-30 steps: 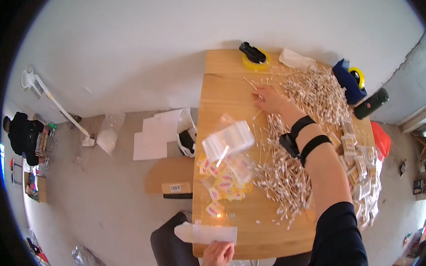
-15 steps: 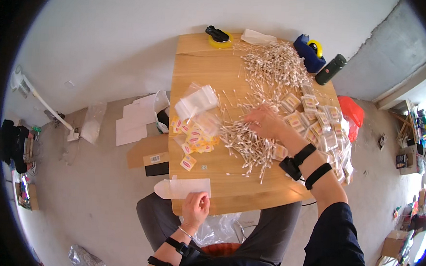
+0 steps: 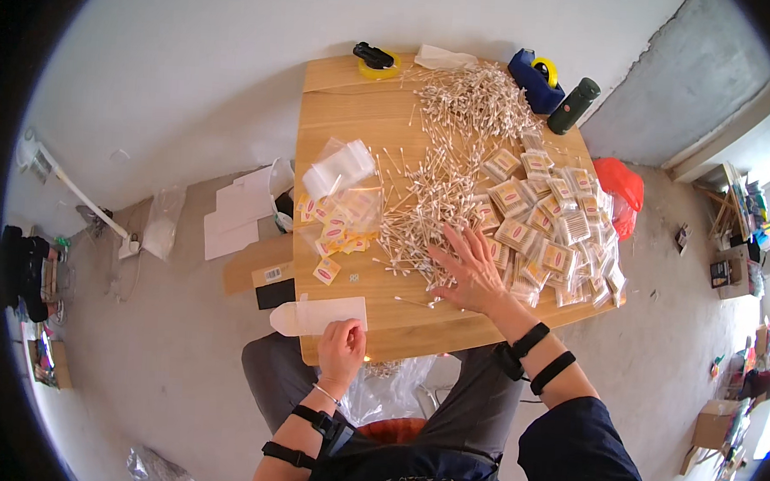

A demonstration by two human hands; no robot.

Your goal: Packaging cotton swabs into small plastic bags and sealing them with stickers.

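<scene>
A loose heap of cotton swabs (image 3: 430, 204) runs from the back of the wooden table (image 3: 357, 117) toward its front. My right hand (image 3: 469, 271) lies palm down on the heap's near right edge, its fingers spread. Just right of it are several small clear packs of swabs (image 3: 520, 237) with yellow labels. At the front left, my left hand (image 3: 343, 347) is closed, its fingers curled beside a white paper sheet (image 3: 320, 314) with a rounded end. Whatever those fingers hold, if anything, is hidden.
Clear plastic bags (image 3: 341, 168) and yellow printed cards (image 3: 333, 233) lie at the table's left. A yellow tape roll (image 3: 379, 66), a blue tape dispenser (image 3: 537, 83) and a dark bottle (image 3: 574, 106) stand at the back. A red bag (image 3: 619, 187) hangs past the right edge.
My right hand has come back toward me from the middle of the heap, and its fingers have spread. My left hand stays closed by the paper sheet. The view has shifted slightly.
</scene>
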